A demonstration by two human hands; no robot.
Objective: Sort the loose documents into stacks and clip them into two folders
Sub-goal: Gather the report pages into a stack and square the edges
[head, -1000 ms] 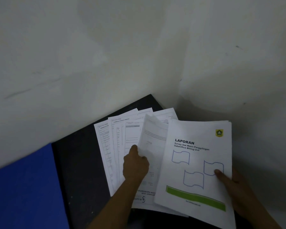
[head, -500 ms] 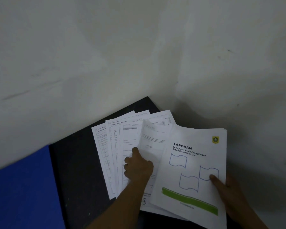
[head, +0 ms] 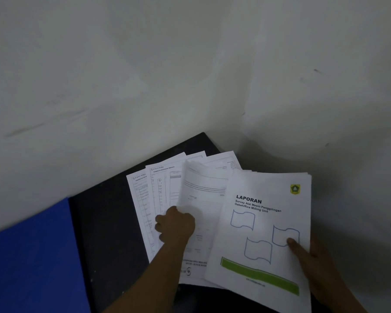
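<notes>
A thick white report stack with the title LAPORAN, three blue flag outlines and a green bar is held up at the right. My right hand grips its right edge, thumb on the cover. To its left, several loose printed sheets lie fanned on a black table. My left hand pinches one curled sheet that rises above the fan. A blue folder lies at the table's left.
White walls meet in a corner right behind the table, close to the papers. The table's far corner sits against that wall. The bare black surface shows between the blue folder and the fanned sheets.
My left hand slid slightly down and left along the fanned sheets, still pinching the curled sheet. The report stack in my right hand stayed about where it was.
</notes>
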